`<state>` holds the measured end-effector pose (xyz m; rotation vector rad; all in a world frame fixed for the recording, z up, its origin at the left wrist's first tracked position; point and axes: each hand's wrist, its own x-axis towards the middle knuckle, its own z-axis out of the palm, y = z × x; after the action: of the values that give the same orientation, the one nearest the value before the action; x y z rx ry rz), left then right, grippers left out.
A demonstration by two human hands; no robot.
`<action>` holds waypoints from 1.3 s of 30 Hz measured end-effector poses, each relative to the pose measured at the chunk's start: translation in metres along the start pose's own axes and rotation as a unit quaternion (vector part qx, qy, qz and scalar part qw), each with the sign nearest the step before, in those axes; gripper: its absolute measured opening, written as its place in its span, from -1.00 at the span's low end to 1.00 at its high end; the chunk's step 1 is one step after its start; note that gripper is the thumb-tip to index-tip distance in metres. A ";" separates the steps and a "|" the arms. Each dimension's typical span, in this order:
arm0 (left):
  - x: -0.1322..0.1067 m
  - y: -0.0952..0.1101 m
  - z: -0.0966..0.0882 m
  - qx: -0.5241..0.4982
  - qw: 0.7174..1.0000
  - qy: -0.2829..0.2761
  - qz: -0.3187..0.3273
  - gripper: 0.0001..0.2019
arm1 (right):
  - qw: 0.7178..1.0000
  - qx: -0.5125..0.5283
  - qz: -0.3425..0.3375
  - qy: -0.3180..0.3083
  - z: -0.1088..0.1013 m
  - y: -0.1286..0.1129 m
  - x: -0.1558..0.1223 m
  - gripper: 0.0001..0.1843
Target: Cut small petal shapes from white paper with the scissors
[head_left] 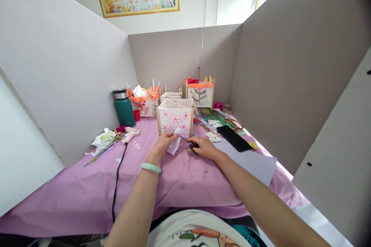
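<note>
Scissors (191, 144) meet paper (174, 145) between the lantern (175, 119) and table edge (199, 203).

left wrist (154, 157): smooth pale green bangle (150, 168) | forearms (137, 200): bare | white top (174, 228): orange, green, black print (203, 235)

Pink-clothed table (87, 193), teal bottle (124, 111), pink glue gun (131, 134), flower-painted box (175, 117), paper sheet (257, 164)

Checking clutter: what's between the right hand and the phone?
Head view: part of the white sheet, with white crumpled bits near the right hand.
</note>
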<state>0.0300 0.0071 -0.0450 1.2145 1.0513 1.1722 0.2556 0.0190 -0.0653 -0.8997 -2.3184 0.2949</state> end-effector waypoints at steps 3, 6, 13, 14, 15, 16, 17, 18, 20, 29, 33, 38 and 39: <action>0.000 0.000 0.000 -0.002 1.000 0.000 0.001 -0.61 | 1.000 0.005 -0.002 -0.002 0.001 0.001 0.000 -0.61; -0.001 0.001 0.001 -0.002 1.000 0.002 -0.004 -0.62 | 1.000 0.001 0.000 0.005 0.001 0.002 0.001 -0.62; -0.002 0.002 0.002 0.002 1.000 0.004 -0.010 -0.65 | 1.000 0.001 0.005 0.003 0.001 0.001 0.000 -0.64; -0.002 0.002 0.002 0.004 1.000 0.003 -0.010 -0.65 | 1.000 0.001 0.008 0.001 0.001 0.001 0.000 -0.63; -0.003 0.003 0.002 0.005 1.000 0.002 -0.009 -0.65 | 1.000 0.001 0.012 0.000 0.001 0.000 0.000 -0.63; -0.003 0.003 0.002 0.006 1.000 0.000 -0.009 -0.66 | 1.000 0.001 0.015 -0.001 0.001 0.000 0.000 -0.63; -0.003 0.004 0.003 0.007 1.000 -0.002 -0.009 -0.67 | 1.000 0.001 0.017 -0.002 0.001 0.000 0.000 -0.63; -0.004 0.004 0.003 0.007 1.000 -0.005 -0.009 -0.68 | 1.000 0.000 0.018 -0.002 0.001 -0.001 0.000 -0.62; -0.005 0.005 0.004 0.007 1.000 -0.013 -0.010 -0.70 | 1.000 0.000 0.016 0.000 0.000 -0.002 0.000 -0.60; -0.011 0.011 0.009 0.009 0.999 -0.035 -0.026 -0.75 | 1.000 -0.008 -0.010 0.003 0.002 -0.002 0.001 -0.52; -0.013 0.013 0.010 0.007 0.999 -0.033 -0.027 -0.77 | 1.000 -0.005 -0.013 -0.002 0.002 -0.001 0.001 -0.53; -0.012 0.011 0.009 0.005 0.999 -0.035 -0.025 -0.76 | 1.000 0.003 -0.013 -0.002 0.000 -0.001 0.001 -0.56; -0.011 0.011 0.009 0.004 0.999 -0.036 -0.025 -0.75 | 1.000 0.004 -0.012 -0.001 0.000 -0.001 0.001 -0.57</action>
<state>0.0364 -0.0054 -0.0338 1.2207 1.0279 1.0794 0.2540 0.0188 -0.0643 -0.8673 -2.3274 0.2955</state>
